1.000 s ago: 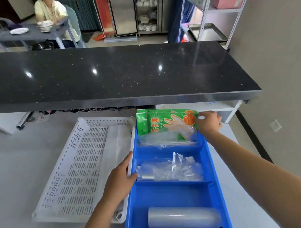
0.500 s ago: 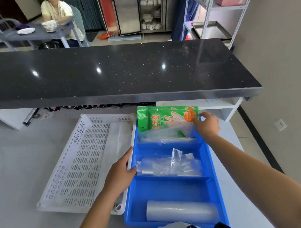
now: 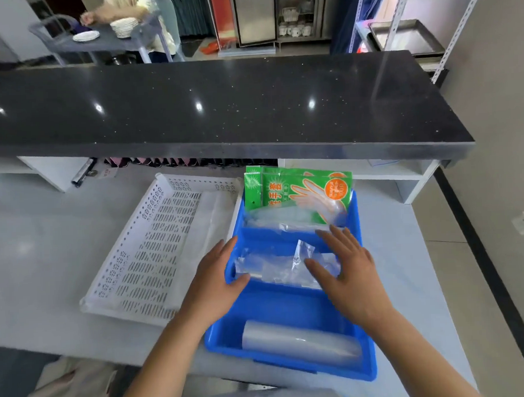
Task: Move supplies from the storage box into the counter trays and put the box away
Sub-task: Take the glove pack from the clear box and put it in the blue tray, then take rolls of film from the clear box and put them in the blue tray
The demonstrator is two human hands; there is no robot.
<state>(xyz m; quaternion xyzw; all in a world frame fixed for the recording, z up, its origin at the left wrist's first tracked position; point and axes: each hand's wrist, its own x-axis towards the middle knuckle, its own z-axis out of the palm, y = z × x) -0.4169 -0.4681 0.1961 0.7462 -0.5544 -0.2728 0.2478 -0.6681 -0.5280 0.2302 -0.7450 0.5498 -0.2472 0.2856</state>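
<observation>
The right hand (image 3: 351, 277) has left the green glove packets (image 3: 299, 191) at the far end of the blue tray (image 3: 362, 370) and now hovers over the middle compartment, fingers spread and straight, above the crumpled clear bags (image 3: 275, 264). The left hand (image 3: 214, 281) rests on the tray's left rim, fingers relaxed, thumb inside. A clear roll (image 3: 298, 341) lies in the near compartment. The white perforated tray (image 3: 149, 249) sits just beside it on the pale worktop (image 3: 40, 265).
</observation>
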